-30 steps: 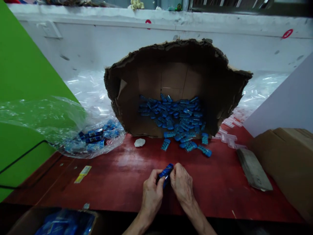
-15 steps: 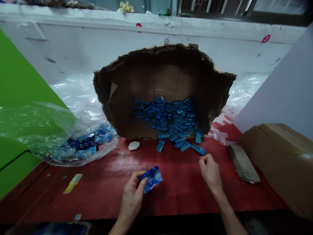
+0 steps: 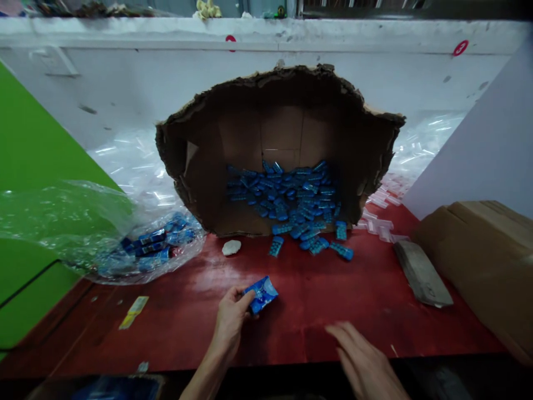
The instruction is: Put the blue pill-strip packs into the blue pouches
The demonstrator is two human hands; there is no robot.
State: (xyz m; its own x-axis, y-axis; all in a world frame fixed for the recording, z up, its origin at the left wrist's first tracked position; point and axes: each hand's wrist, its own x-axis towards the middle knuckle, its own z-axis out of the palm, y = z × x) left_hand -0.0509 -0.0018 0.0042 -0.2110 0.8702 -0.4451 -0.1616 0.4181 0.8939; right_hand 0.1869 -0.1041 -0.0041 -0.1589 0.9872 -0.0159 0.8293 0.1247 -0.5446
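My left hand point(image 3: 233, 314) pinches a small blue printed carton point(image 3: 262, 294), flattish, between thumb and fingers over the front of the red table. Lower right, my right hand point(image 3: 360, 355) is slightly blurred, with fingers stretched out and nothing seen in it. Farther back, a ragged-edged cardboard box point(image 3: 241, 133) lies with its opening towards me. Many small blue packs point(image 3: 287, 205) are heaped inside it. Some spill past its lip, among them a loose blue pack point(image 3: 341, 250) that is the nearest to my right hand.
A clear plastic bag point(image 3: 125, 272) at left holds more blue cartons point(image 3: 152, 247). A white lump point(image 3: 231, 248) lies before the box, a yellow label strip point(image 3: 134, 312) front left. Right stand a grey stack point(image 3: 422, 275) and a brown carton point(image 3: 483, 266); clear plastic pieces point(image 3: 378, 228) lie behind.
My right hand has drawn back from beside the loose blue packs towards me, its curled fingers now straightened. The left hand still holds the blue carton, slightly higher and turned.
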